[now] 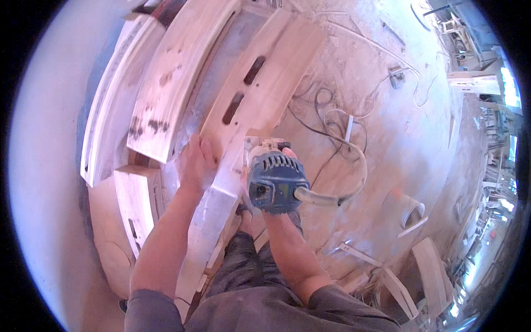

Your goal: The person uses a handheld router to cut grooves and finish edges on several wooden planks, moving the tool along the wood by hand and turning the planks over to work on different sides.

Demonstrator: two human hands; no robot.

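Note:
My right hand (pixel 289 153) is wrapped round a blue router (pixel 276 182), mostly hidden beneath its body; a fingertip shows beside the base. The router sits at the near end of a pale wooden plank (pixel 265 83), and a thick light cord leaves its right side. Two long dark slots and small holes are cut in this plank. My left hand (pixel 194 166) lies on the plank's left edge with its fingers stretched out, holding nothing. Sawdust or wear makes the surface below it look whitish.
More thick wooden pieces (pixel 185 66) lie stacked to the left, beside a pale wall (pixel 50 166). Loops of cable (pixel 326 110) cross the dusty floor at right. Offcuts (pixel 431 271) and a cylindrical container (pixel 406 207) lie at lower right. Further boards (pixel 474 83) stand at far right.

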